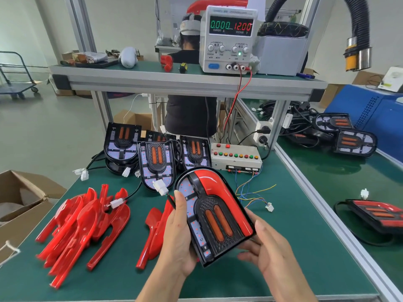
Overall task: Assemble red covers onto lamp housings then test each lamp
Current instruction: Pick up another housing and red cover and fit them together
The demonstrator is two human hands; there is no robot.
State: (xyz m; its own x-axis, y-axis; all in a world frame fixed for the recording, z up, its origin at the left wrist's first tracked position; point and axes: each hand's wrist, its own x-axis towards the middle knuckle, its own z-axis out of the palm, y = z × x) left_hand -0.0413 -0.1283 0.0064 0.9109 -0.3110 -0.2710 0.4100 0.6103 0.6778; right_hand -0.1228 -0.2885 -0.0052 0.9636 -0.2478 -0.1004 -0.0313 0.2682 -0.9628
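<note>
Left hand [177, 234] and right hand [270, 247] are sitting nearest the lens, both cradling one lamp housing [214, 216] above the green bench [294, 258]; left fingers are curling round its left edge with the thumb lying up along that side, right fingers are wrapping under its lower right corner with the thumb resting at the edge; housing is tilting, rounded end away from the camera; one red cover [226, 199] is already sitting on its right half, while the left half is showing bare board with small red dots; judging from this, a second cover is not yet fitted; spare covers [80, 221] are lying in a loose pile at left, two more [154, 227] just beside the left wrist; bare housings [157, 164] are standing in a group behind, leads and white plugs trailing; test box [236, 156] with coloured buttons is sitting beyond, loose coloured wires running toward the work; power supply [229, 38] on the shelf is reading zero current; risks, as I judge them: the housing's own lead, hanging by the left thumb, is likely to snag or get trapped under the next cover; a mirrored cover picked from the mixed pile would not seat; forcing it could break clips.
</note>
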